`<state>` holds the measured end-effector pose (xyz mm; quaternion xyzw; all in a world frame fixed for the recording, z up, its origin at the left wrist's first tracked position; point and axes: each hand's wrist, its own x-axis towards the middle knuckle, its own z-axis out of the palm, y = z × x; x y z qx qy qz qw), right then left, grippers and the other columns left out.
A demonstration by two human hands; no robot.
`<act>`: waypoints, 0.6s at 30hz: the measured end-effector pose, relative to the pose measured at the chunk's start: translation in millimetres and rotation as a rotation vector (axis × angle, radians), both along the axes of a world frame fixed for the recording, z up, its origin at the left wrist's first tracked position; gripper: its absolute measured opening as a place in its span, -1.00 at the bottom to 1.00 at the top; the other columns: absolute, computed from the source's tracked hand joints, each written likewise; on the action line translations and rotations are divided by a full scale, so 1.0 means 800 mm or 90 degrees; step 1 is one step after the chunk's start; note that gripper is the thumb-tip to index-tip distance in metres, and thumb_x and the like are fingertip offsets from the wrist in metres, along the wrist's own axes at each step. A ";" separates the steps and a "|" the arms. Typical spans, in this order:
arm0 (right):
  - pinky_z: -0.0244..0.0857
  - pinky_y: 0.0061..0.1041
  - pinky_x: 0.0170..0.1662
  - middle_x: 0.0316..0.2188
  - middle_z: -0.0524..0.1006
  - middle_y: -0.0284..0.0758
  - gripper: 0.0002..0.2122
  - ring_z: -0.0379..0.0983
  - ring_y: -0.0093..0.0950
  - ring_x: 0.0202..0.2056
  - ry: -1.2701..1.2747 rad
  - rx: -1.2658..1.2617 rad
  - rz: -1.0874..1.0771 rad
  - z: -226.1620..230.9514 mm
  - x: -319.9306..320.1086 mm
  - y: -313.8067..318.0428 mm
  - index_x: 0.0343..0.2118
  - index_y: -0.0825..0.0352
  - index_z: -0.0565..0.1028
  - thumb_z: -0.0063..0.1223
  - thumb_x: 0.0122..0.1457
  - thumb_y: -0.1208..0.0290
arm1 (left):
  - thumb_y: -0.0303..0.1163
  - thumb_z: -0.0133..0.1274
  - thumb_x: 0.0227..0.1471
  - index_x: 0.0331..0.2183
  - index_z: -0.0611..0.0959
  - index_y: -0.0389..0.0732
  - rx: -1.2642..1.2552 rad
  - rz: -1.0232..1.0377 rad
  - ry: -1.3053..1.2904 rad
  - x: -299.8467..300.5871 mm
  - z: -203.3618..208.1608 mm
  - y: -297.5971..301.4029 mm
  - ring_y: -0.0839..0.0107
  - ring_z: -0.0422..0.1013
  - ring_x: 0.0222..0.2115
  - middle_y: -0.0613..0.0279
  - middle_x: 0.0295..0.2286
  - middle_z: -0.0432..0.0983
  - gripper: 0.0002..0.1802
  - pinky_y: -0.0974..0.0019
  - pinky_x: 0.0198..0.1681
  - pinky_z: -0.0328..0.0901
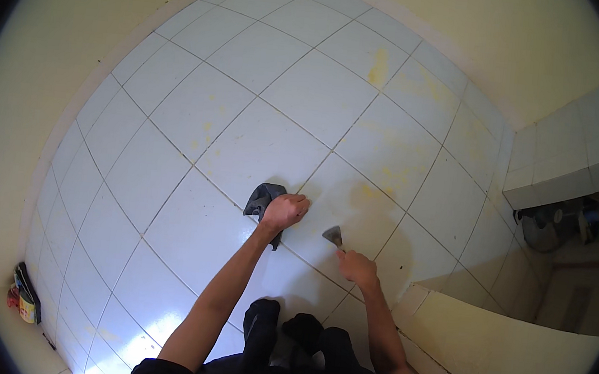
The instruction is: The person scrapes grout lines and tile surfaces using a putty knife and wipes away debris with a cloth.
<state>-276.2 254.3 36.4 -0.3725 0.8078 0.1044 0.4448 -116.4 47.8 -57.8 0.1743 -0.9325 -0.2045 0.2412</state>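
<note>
Near the middle of the white tiled floor [268,133], my left hand [285,212] is closed on a dark grey cloth [262,196]. Part of the cloth spreads to the left of the hand, and a strip hangs below the wrist. To its right, my right hand [358,268] grips the handle of a scraper [333,235] with a flared metal blade. The blade points up and left, toward the cloth but apart from it. Whether the blade touches the tile I cannot tell. Yellow stains [379,187] mark the tiles beyond the scraper.
More yellow smears [378,68] lie on the far tiles. Cream walls [42,90] bound the floor. At right, a low cream ledge [509,333] stands close by my right arm, with a dark shelf recess [570,220] beyond. A yellow-labelled bottle [27,301] sits at the lower left.
</note>
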 end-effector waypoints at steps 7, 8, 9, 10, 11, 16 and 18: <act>0.40 0.01 0.07 -0.15 0.66 0.02 -0.40 0.60 -0.02 -0.04 0.052 -0.041 -0.056 -0.001 -0.001 0.013 -0.14 0.41 0.63 -0.33 0.45 -0.08 | -0.45 0.12 0.03 -0.49 0.49 -0.18 0.001 0.001 0.001 -0.003 0.000 -0.003 0.15 0.52 -0.48 0.16 -0.52 0.46 -0.87 0.12 -0.42 0.43; 0.39 0.01 0.07 -0.15 0.66 0.02 -0.40 0.60 -0.02 -0.04 0.046 -0.062 -0.038 0.008 0.001 0.015 -0.15 0.41 0.63 -0.33 0.45 -0.08 | -0.45 0.12 0.03 -0.49 0.49 -0.18 0.001 0.004 0.003 -0.002 -0.001 -0.003 0.15 0.52 -0.48 0.16 -0.52 0.46 -0.87 0.12 -0.42 0.43; 0.39 0.00 0.07 -0.16 0.66 0.01 -0.41 0.60 -0.03 -0.05 0.040 -0.082 -0.023 0.018 0.003 0.014 -0.15 0.41 0.63 -0.32 0.45 -0.07 | -0.45 0.12 0.04 -0.48 0.49 -0.18 0.005 0.003 0.005 0.000 0.000 -0.003 0.15 0.52 -0.48 0.16 -0.52 0.46 -0.87 0.12 -0.42 0.43; 0.39 0.00 0.07 -0.16 0.66 0.01 -0.41 0.60 -0.03 -0.05 0.041 -0.081 -0.022 0.015 -0.001 0.013 -0.15 0.41 0.63 -0.32 0.45 -0.07 | -0.45 0.12 0.04 -0.48 0.50 -0.18 0.009 0.003 0.006 0.000 0.000 -0.002 0.15 0.52 -0.48 0.16 -0.52 0.46 -0.87 0.12 -0.42 0.43; 0.39 0.01 0.07 -0.17 0.66 0.01 -0.41 0.60 -0.03 -0.05 0.037 -0.053 -0.020 0.009 -0.007 0.010 -0.15 0.40 0.63 -0.33 0.45 -0.07 | -0.45 0.12 0.04 -0.48 0.50 -0.18 0.010 0.003 0.007 -0.001 0.001 -0.001 0.15 0.52 -0.48 0.16 -0.52 0.46 -0.87 0.12 -0.42 0.43; 0.39 0.01 0.06 -0.18 0.67 0.01 -0.41 0.61 -0.03 -0.06 0.041 -0.040 -0.021 0.008 -0.010 0.006 -0.16 0.39 0.64 -0.33 0.45 -0.06 | -0.47 0.13 0.04 -0.50 0.46 -0.19 0.003 0.002 0.012 0.004 0.001 0.001 0.15 0.52 -0.49 0.17 -0.54 0.45 -0.84 0.11 -0.41 0.44; 0.40 0.01 0.05 -0.18 0.67 0.01 -0.42 0.61 -0.03 -0.07 0.032 -0.027 0.021 0.026 -0.010 0.004 -0.16 0.39 0.64 -0.32 0.45 -0.06 | -0.47 0.12 0.05 -0.40 0.53 -0.18 -0.001 0.013 0.009 0.001 0.001 -0.001 0.14 0.53 -0.47 0.16 -0.51 0.49 -0.92 0.11 -0.40 0.45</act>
